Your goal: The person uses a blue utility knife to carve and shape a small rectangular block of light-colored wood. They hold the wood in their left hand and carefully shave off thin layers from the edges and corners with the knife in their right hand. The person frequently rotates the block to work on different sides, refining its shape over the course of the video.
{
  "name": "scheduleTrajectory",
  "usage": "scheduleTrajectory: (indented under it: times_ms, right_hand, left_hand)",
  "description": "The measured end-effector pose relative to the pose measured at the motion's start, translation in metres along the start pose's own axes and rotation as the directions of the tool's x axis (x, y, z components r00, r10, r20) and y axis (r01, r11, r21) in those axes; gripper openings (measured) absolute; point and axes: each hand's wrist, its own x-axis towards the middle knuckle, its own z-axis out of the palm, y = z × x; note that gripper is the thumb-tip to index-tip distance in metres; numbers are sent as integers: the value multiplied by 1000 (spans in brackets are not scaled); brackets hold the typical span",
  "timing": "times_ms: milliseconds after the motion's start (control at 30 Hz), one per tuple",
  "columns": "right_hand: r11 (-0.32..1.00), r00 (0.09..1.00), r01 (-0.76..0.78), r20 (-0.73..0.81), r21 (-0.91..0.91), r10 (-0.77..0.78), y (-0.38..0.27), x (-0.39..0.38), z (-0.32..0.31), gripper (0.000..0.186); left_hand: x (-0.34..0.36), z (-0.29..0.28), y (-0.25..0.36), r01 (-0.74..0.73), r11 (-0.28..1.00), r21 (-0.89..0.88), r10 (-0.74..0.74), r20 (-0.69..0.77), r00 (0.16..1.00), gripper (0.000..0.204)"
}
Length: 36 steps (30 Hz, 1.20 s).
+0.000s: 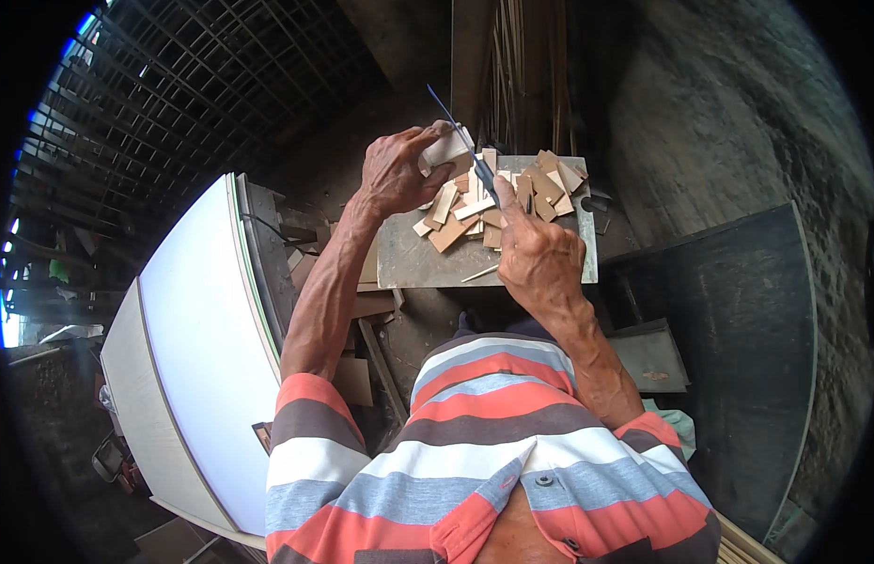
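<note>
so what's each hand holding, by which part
Left hand: pale block-like piece, by its left side. Right hand: long thin-bladed tool, by its dark handle.

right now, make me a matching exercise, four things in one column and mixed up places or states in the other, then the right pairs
1. left hand
2. right hand
3. wood pieces
4. white panel

A. heaped on the grey worktop
B. large and flat, at far left
C. holding a pale piece
D. gripping a dark-handled tool

Pairs: 1-C, 2-D, 3-A, 4-B
</note>
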Motion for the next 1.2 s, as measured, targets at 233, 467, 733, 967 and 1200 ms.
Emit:
scheduleTrajectory:
  times_ms: [233,467,733,967,1200]
  right_hand:
    - [999,998,-41,53,-24,42,-4,11,-3,46]
    - [999,999,32,37,-9,-32,2,3,-5,55]
    - [999,1000,27,10,19,-27,2,-10,-12,50]
    - [1000,999,3,46,5,-3,5,0,-9,47]
    - [1000,998,1,64,10,-2,2,11,-9,47]
  left_hand:
    - [-3,3,-1,13,1000,7,-13,-6,1000,47]
    - [-8,11,-17,14,1000,28,-13,-36,999,48]
    - [-3,8,-12,40,999,-21,-40,-9,999,47]
    - [-2,3,-8,121,992,-16,-120,49,992,47]
    - [-7,2,-5,139,990,15,-140,75,987,47]
